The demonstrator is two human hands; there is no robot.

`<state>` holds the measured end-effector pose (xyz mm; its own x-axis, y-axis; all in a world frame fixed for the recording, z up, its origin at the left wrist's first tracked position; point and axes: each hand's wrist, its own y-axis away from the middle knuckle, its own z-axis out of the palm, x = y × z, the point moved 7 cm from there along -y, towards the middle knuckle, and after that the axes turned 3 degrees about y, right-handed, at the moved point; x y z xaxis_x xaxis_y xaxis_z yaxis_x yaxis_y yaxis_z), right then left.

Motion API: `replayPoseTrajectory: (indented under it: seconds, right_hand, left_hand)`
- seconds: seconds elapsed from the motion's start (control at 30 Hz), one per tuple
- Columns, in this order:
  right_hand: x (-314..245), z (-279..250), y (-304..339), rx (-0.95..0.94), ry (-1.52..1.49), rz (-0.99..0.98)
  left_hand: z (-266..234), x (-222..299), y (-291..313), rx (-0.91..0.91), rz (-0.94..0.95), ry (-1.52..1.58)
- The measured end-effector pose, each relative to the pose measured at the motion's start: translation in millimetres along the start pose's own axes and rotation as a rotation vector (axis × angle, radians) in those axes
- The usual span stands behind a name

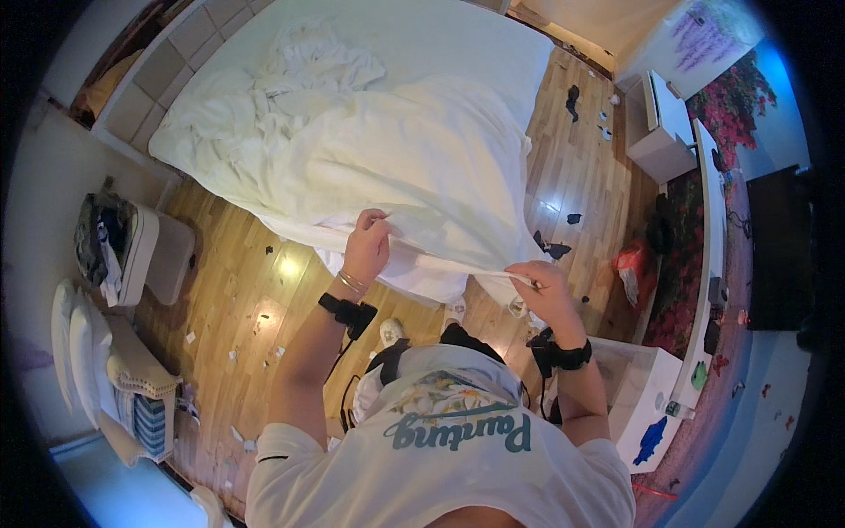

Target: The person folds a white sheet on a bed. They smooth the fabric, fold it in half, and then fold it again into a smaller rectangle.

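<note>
A large white bed cover (414, 150) lies wrinkled over the bed, bunched into a heap toward the far left, and its near side hangs down in front of me. My left hand (366, 246) is closed on the cover's near edge. To the right, my right hand (544, 289) pinches the same edge between thumb and fingers. Between the two hands the edge is lifted and pulled fairly straight. The pale mattress (466, 40) shows bare at the far side of the bed. Both wrists wear black strapped devices.
Scraps and small dark items litter the wooden floor (264, 326). A nightstand (163, 260) with folded clothes and a chair (141, 387) with white pillows stand left. On the right are a long white shelf (715, 229), a red bag (631, 261) and a white cabinet (647, 396).
</note>
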<state>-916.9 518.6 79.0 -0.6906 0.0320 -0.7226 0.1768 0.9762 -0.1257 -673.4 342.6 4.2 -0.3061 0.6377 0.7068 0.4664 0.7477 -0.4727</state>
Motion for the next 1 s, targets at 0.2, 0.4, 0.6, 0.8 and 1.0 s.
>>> replayPoseTrajectory:
  seconds: [0.2,0.4,0.6,0.8,1.0]
  right_hand:
    - [-4,-1,-1,-0.002,-0.005,0.001]
    - [6,-1,4,0.089,-0.028,-0.01]
    - [-3,0,0,0.072,-0.061,0.023]
    - [2,2,4,0.06,0.003,-0.017]
    - [-4,3,6,0.158,-0.101,-0.003]
  left_hand:
    - [28,2,6,-0.368,0.014,0.013]
    - [25,23,12,-0.465,-0.029,0.05]
    - [35,0,41,-0.47,-0.063,-0.076]
    - [11,3,46,-0.251,0.014,-0.227]
    - [-49,28,34,0.096,0.065,-0.249]
